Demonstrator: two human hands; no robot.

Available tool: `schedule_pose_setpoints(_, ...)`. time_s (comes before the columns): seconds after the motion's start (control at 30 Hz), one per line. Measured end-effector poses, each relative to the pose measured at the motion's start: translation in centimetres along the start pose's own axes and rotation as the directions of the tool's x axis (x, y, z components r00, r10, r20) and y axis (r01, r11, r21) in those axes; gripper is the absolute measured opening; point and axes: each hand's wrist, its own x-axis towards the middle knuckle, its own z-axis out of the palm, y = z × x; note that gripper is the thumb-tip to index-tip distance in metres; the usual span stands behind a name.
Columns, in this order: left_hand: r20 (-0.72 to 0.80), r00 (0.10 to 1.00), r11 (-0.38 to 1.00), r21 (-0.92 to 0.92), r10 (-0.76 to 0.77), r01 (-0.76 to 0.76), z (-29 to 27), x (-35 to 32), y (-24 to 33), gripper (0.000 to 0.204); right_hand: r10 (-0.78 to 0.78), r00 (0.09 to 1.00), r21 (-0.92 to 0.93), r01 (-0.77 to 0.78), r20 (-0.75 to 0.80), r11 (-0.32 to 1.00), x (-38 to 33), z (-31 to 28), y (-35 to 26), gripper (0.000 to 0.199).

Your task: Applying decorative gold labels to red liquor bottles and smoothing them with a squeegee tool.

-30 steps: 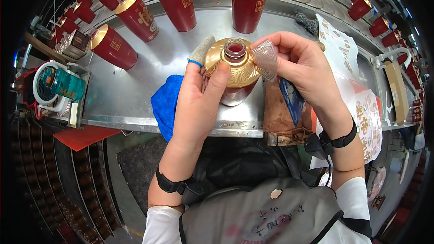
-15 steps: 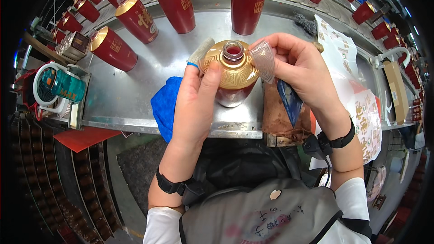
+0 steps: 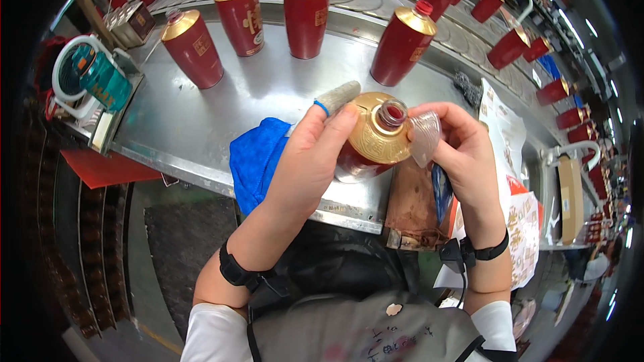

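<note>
My left hand (image 3: 312, 154) is closed around the side of a red bottle with a gold embossed shoulder (image 3: 377, 142). A pale finger cot (image 3: 341, 96) with a blue band covers one of its fingers. The bottle's glass neck is uncapped and leans to the right. Between the thumb and fingers of my right hand (image 3: 466, 154) is a clear, curved piece of patterned film (image 3: 425, 138), beside the shoulder near the neck. Whether the film touches the bottle there I cannot tell. A dark blue pointed piece (image 3: 441, 194) shows below my right hand; its kind is unclear.
A blue cloth (image 3: 258, 161) lies by my left forearm, and a brown folded cloth (image 3: 416, 204) sits at the table's (image 3: 194, 121) front edge. Several red bottles (image 3: 305, 20) stand at the back before a conveyor (image 3: 362, 3). A small fan (image 3: 67, 77) is at left, printed sheets (image 3: 520, 231) at right.
The whole view has turned and shifted. The held bottle now leans more to the right, with both hands still on the bottle and film.
</note>
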Motion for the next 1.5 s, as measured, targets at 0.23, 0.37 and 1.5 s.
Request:
schedule_pose_setpoints(0.23,0.029,1.0,1.0,-0.021,-0.012,0.013,-0.4,0.8,0.1,0.042,0.045,0.999,-0.027,-0.045,0.009,0.999,-0.2,0.1,-0.8,0.027)
schedule_pose_setpoints(0.37,0.054,0.998,1.0,-0.024,-0.011,0.012,-0.6,1.0,0.0,0.042,0.077,0.997,0.014,-0.077,0.016,0.997,-0.1,0.1,-1.0,0.028)
schedule_pose_setpoints(1.5,0.042,0.998,0.997,-0.072,-0.038,0.041,-0.7,1.4,-0.4,0.033,0.049,0.998,0.024,-0.048,-0.036,0.999,0.0,0.3,-0.3,0.028)
